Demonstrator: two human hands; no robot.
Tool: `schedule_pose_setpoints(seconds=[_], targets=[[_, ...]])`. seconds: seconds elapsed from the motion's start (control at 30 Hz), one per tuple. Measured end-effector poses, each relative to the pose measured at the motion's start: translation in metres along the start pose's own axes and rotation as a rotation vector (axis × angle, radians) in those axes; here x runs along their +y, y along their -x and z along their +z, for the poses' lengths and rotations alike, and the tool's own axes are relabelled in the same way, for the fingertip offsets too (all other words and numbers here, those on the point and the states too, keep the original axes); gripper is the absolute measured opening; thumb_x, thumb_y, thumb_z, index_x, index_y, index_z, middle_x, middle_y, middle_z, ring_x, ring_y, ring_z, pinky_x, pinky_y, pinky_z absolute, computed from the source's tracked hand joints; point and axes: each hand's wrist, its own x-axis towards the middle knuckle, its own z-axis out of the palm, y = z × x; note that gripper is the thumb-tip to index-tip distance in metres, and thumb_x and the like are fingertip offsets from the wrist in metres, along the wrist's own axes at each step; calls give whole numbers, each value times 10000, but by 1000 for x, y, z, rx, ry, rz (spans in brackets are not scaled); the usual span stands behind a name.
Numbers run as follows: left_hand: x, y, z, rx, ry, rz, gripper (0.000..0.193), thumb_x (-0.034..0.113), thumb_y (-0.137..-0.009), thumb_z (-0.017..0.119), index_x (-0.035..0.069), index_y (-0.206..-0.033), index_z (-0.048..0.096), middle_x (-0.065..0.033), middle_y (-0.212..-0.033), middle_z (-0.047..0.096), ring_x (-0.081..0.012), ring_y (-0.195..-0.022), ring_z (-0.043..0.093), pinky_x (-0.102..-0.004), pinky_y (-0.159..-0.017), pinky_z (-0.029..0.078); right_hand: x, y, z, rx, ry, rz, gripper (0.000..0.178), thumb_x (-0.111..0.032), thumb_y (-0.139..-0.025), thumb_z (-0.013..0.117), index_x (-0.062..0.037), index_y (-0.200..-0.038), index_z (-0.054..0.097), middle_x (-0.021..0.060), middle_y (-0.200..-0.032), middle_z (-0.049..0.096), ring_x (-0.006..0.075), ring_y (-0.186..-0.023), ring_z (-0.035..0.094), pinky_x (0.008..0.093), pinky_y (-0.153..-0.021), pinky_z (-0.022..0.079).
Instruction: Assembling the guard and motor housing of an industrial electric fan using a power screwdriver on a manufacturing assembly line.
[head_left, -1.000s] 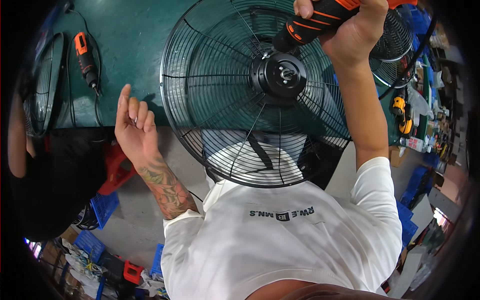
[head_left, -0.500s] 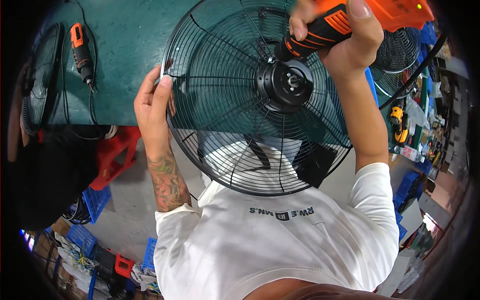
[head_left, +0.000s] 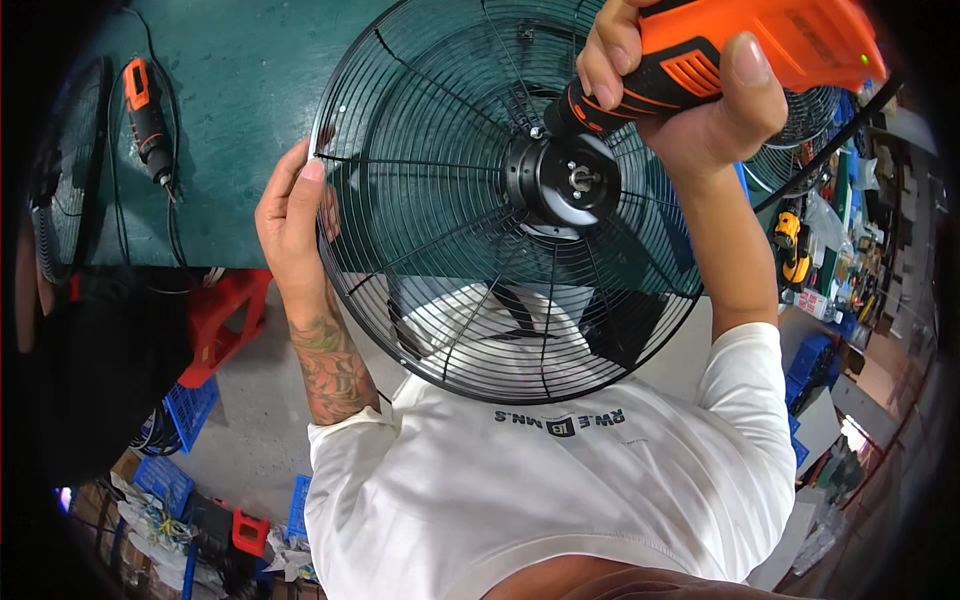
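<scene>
A round black wire fan guard (head_left: pixel 430 215) with a black motor (head_left: pixel 562 180) at its hub overhangs the near edge of the green table. Dark fan blades (head_left: pixel 628 322) show behind the wires. At the guard's left rim my left hand (head_left: pixel 292 215) is closed, thumb on the near side and fingers behind. My right hand (head_left: pixel 715 105) is wrapped round an orange and black cordless power screwdriver (head_left: pixel 665 75). Its nose reaches the upper left edge of the motor, beside a small shiny bolt head (head_left: pixel 537 132). The tip of the tool is hidden.
A second orange and black power screwdriver (head_left: pixel 147 118) with a cord lies at the left on the green table (head_left: pixel 235 100). Another fan guard (head_left: pixel 80 170) stands at far left, beside a red stool (head_left: pixel 225 320). More fan guards (head_left: pixel 800 125) and a yellow drill (head_left: pixel 792 245) are at right.
The fan guard has shifted slightly left and toward me, with my left hand on its rim. My right hand and the power screwdriver have come slightly nearer, the nose still at the motor's edge.
</scene>
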Motion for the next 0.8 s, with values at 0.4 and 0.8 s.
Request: schedule_pose_setpoints(seconds=[0.4,0.8], targets=[[-1,-3,4,-17,53,-25,402,189,-1025,595,-80,-1323,616,66,-638,447,-10,-514,370,-212,-459,270,2,1,-5,-103,52,-49,727,-610,-827,762,44,-1052,540,161,-799,608,236,-637,626,339,-595,546],[-1,-5,6,-18,62,-42,405,194,-1020,586,-83,-1314,615,63,-642,448,-11,-519,368,-206,-469,271,4,3,-1,-139,51,-20,745,-659,-842,742,24,-1072,555,140,-804,610,230,-680,625,344,-621,535]])
